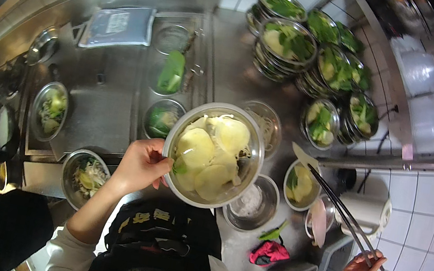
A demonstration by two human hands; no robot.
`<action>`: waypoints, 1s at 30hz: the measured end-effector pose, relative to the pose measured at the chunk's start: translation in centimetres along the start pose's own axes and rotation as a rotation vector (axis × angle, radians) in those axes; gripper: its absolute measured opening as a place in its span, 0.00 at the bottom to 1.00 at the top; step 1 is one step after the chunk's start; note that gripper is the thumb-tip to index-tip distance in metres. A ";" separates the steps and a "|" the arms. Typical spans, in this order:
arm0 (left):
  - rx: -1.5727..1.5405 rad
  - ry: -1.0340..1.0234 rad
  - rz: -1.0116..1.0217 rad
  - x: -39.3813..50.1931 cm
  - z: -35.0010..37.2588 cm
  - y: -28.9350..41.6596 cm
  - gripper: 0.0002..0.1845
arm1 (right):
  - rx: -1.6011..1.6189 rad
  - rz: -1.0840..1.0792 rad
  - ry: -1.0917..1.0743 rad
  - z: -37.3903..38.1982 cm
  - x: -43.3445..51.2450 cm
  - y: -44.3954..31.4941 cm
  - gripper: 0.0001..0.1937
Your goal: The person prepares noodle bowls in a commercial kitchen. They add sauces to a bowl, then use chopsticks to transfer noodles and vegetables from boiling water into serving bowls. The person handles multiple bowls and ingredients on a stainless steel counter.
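Note:
My left hand point(146, 164) grips the left rim of a steel bowl point(205, 203), held up in front of me. Pale yellow slices, perhaps potato point(196, 147), lie in it, with white enoki-like strands and a bit of green leaf at the edge. Out to the right, my right hand point(361, 266) holds a pair of long dark chopsticks point(344, 216). A thin pale slice point(301, 155) is at their tips, above a small bowl point(299, 208) of similar slices and a green leaf. Under the held bowl's lower right stands a steel bowl point(266, 220) with white granules.
Stacked bowls of leafy greens point(287, 43) fill the back right. Bowls of greens point(163, 117) and strands point(274, 121) stand behind the held bowl. A sealed bag point(118, 26) lies left, a pink-and-black cloth point(269, 253) right. Another person point(11, 225) is at lower left.

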State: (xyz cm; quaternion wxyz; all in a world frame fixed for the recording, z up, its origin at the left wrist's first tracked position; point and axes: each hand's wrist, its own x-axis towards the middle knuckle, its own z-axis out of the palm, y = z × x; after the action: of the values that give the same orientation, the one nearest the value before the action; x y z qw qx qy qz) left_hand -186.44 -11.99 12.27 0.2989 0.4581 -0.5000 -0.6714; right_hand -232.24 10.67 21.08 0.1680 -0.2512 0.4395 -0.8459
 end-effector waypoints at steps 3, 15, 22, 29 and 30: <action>0.038 -0.046 -0.015 1.2 1.0 -0.8 0.06 | -0.414 -0.116 0.091 -1.5 -1.7 -1.5 0.18; -0.151 0.312 0.161 -1.5 -0.5 0.2 0.04 | -0.108 0.083 -0.632 9.2 -5.8 8.3 0.15; -0.074 0.715 0.224 -2.9 -7.8 0.0 0.07 | -0.146 0.195 -0.720 20.8 -3.8 18.6 0.14; 0.022 0.882 0.200 1.2 -13.5 -2.4 0.05 | -0.141 0.348 -0.799 29.5 -3.2 26.6 0.13; 0.099 0.907 0.171 2.5 -14.1 -2.8 0.05 | -0.162 0.354 -0.813 30.2 -3.0 27.3 0.12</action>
State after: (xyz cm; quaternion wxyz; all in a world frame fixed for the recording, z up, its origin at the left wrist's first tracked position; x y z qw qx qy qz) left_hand -174.44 -18.84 7.69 0.5193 0.6766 -0.3862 -0.3514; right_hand -210.78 -22.92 12.39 0.4491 -0.4964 0.4386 -0.5996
